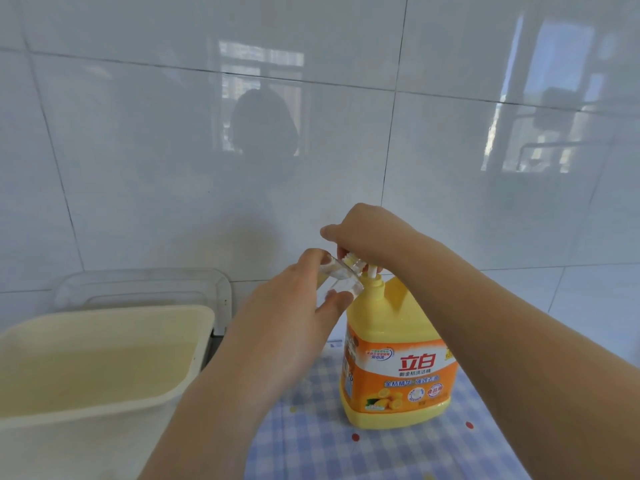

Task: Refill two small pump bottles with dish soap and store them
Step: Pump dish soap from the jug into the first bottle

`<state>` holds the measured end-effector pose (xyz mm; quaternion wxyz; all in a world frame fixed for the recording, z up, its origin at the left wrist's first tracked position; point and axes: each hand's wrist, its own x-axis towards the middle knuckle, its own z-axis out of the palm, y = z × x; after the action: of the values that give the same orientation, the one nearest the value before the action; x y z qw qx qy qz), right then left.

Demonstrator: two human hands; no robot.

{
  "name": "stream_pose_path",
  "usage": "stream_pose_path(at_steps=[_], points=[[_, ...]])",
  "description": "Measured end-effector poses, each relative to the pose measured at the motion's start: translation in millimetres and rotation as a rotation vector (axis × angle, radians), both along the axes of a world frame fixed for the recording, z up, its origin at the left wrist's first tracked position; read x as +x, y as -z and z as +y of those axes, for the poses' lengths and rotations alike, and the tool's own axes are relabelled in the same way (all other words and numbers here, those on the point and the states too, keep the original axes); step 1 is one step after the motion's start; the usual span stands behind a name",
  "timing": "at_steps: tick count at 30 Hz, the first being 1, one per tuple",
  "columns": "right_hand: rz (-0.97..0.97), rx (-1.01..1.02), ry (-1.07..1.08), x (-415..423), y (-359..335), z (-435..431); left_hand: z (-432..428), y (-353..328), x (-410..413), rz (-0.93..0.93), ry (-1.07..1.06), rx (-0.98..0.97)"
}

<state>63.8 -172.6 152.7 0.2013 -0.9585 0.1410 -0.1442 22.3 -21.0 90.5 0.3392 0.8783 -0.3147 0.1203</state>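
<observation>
The left hand (291,306) pinches a small clear plastic bottle (341,282) beside the right hand (367,233), curled over the white pump (372,271) of a big yellow jug (394,368); a wobble could spill soap.

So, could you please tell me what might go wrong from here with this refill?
1. The left hand holds the bottle tilted, its narrow mouth up by the pump. Soap could miss it and run down the jug onto the cloth.
2. The right hand bears down on the pump and nothing else steadies the jug, so a hard off-centre push might tip it.
3. The right hand hides the nozzle, so a spill may go unnoticed.
</observation>
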Motion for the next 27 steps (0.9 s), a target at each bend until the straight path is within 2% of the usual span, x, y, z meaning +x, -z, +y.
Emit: stream_pose_path(at_steps=[7,14,27], points=[[-0.048,0.060,-0.050,-1.6,-0.3,-3.9,1.3,1.6,3.1,0.032,0.030,-0.044],[-0.274,0.139,-0.024,-3.7,-1.1,-5.4,0.9,2.4,5.7,0.033,0.024,-0.045],[-0.160,0.157,-0.061,-8.7,-14.6,-4.8,0.4,3.8,8.3,0.068,0.037,-0.077]])
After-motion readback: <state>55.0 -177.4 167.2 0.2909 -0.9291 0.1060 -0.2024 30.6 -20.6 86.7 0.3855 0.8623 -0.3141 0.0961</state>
